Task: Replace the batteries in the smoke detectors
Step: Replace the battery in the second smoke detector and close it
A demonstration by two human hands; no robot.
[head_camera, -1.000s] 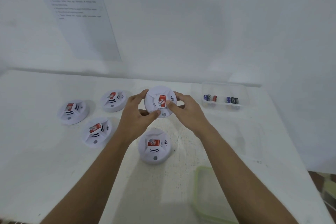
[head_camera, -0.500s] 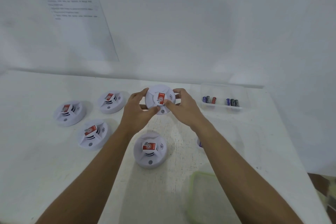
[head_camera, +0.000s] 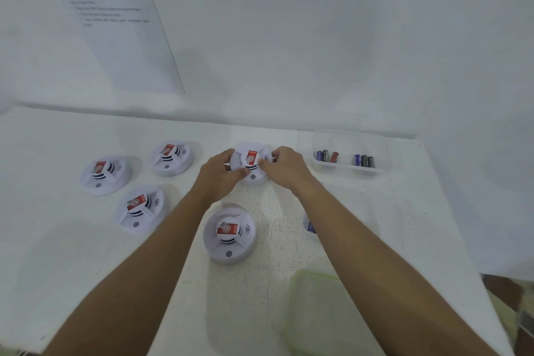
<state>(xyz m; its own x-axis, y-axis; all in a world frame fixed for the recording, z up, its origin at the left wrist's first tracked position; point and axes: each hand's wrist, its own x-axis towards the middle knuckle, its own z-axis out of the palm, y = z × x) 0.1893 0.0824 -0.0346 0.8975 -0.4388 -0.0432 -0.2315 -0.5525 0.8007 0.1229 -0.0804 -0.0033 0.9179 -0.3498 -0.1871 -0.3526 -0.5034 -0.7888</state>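
Head view: left hand (head_camera: 219,175), right hand (head_camera: 286,169) both clamped round smoke detector (head_camera: 250,163). Risk: uneven twist, grip slips, detector drops onto bench (head_camera: 57,240).

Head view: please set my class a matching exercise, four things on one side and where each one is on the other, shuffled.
Things
1. back-centre smoke detector
2. batteries
3. printed sheet
4. green-rimmed container

Places
A. on the wall, upper left
B. nearest the camera, lower right
C. gripped by the left hand and right hand
D. in the clear tray

Pairs: 1-C, 2-D, 3-A, 4-B
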